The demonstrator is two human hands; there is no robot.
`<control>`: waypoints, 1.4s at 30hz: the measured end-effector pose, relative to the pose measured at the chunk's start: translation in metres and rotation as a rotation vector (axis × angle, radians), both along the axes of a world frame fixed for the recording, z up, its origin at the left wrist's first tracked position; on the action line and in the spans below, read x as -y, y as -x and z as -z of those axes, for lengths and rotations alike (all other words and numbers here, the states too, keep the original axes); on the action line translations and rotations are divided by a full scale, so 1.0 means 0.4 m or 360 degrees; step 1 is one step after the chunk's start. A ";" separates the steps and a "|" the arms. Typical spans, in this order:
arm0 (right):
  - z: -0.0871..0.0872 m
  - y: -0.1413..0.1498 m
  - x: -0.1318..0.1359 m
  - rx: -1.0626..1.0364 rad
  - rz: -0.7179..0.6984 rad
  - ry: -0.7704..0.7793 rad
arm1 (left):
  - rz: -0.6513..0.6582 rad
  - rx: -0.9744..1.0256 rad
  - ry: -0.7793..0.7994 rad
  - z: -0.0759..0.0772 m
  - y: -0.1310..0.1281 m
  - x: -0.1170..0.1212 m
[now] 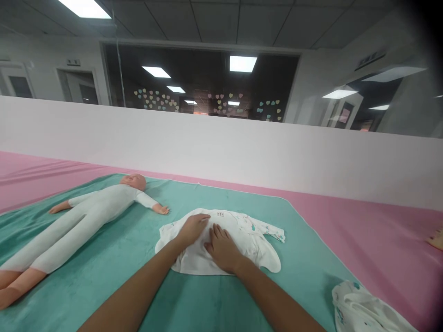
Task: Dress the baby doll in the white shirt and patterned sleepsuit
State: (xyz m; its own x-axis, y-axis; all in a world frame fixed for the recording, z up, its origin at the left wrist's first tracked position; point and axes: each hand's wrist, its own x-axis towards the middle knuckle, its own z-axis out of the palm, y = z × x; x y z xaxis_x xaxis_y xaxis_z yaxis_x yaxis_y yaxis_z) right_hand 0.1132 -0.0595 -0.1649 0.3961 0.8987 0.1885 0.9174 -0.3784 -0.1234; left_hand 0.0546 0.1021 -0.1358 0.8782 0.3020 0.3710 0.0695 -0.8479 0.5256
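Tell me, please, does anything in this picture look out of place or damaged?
I see no spill or damage. Only the patterned white cloth at lower right looks untidy: it lies bunched by the edge of the green blanket, while the white garment under the left hand and right hand is mostly spread out.

Wht wall (pixel 221 150) w/ ceiling lts (pixel 86 8) above
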 end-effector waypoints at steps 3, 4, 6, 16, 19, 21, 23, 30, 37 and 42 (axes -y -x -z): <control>-0.007 0.019 -0.006 -0.0121 -0.0087 0.0023 | -0.0362 0.0127 0.0059 -0.042 0.043 -0.055; -0.011 0.010 -0.006 -0.0146 -0.0075 0.0033 | -0.0487 0.0085 0.0010 -0.049 0.062 -0.078; -0.016 -0.022 -0.008 -0.0176 0.0025 0.0044 | -0.0654 -0.0095 -0.0077 -0.049 0.104 -0.123; -0.008 -0.027 0.002 -0.0138 0.0113 0.0013 | -0.0601 -0.0671 -0.0118 -0.023 0.162 -0.178; -0.012 0.009 0.018 -0.0145 -0.0075 0.0000 | -0.0881 -0.0384 -0.0069 -0.025 0.165 -0.180; -0.015 0.018 0.023 -0.0153 -0.0114 -0.0014 | -0.1080 -0.0163 -0.0029 -0.028 0.176 -0.186; -0.017 0.019 0.022 -0.0160 -0.0111 -0.0067 | -0.1153 0.0007 -0.0076 -0.035 0.186 -0.186; -0.039 0.065 0.054 -0.0042 -0.0151 -0.0510 | -0.0422 0.0237 -0.0512 -0.054 0.138 -0.023; -0.080 0.079 0.312 0.0015 -0.0241 -0.0270 | 0.0646 -0.0328 -0.0599 0.029 0.121 0.148; -0.061 0.002 0.414 0.0203 -0.0105 -0.0129 | 0.0750 -0.0540 -0.0601 0.012 0.135 0.158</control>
State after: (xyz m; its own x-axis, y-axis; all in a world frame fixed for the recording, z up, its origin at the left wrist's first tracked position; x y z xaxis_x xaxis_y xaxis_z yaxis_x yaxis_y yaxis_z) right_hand 0.1122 -0.2249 -0.1407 0.3051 0.9016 0.3067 0.9500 -0.3106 -0.0320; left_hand 0.0005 0.0390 -0.1406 0.9701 -0.2357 0.0572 -0.2425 -0.9487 0.2030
